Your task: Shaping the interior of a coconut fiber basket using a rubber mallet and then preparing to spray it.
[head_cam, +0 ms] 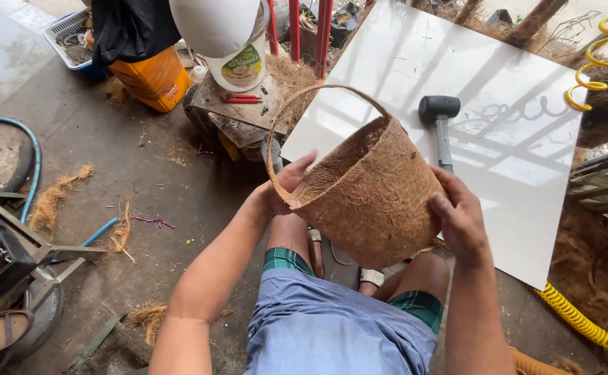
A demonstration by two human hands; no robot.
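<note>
A brown coconut-fibre basket (pixel 370 194) with a thin arched handle is held above my knees, its mouth tilted up and to the left. My left hand (pixel 284 186) grips its rim on the left side, thumb on the edge. My right hand (pixel 459 217) presses flat against the basket's right wall. Both hands hold it off the ground.
A white board (pixel 512 118) lies on the floor ahead with a black rubber mallet (pixel 440 125) on it. A yellow coiled hose (pixel 585 326) runs at right. A white bucket (pixel 238 62), orange container (pixel 152 80), blue hose (pixel 33 149) and metal tools (pixel 5 253) sit at left. Fibre scraps litter the concrete.
</note>
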